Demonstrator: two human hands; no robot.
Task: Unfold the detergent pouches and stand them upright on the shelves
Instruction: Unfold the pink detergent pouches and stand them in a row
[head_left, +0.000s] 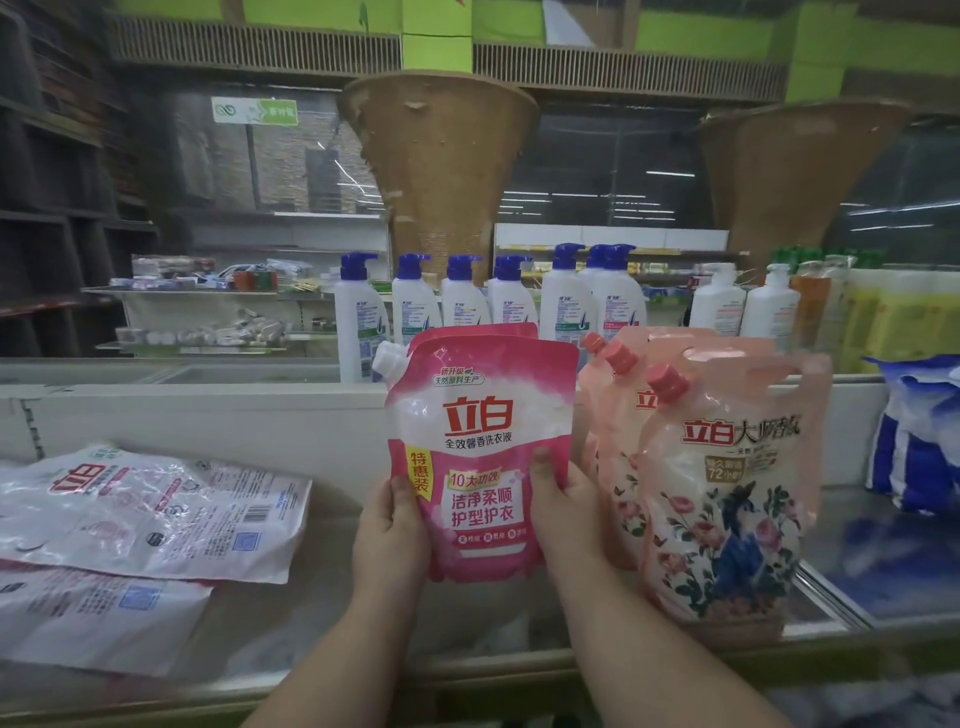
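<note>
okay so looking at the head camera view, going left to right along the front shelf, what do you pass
Flat pouches lying down → left hand → pink pouch held upright by both hands → right hand → floral peach pouches standing → blue and white bag.

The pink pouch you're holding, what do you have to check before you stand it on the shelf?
1. Both hands grip the pink pouch: left hand, right hand. Ok.
2. Pouch unfolded, front flat and facing out: ok.
3. Pouch upright, white spout on top: ok.
4. Bare shelf below it to set it on: ok.
5. Floral pouches beside it standing, not leaning in: ok.
6. Pouch bottom spread to stand alone: cannot tell.
</note>
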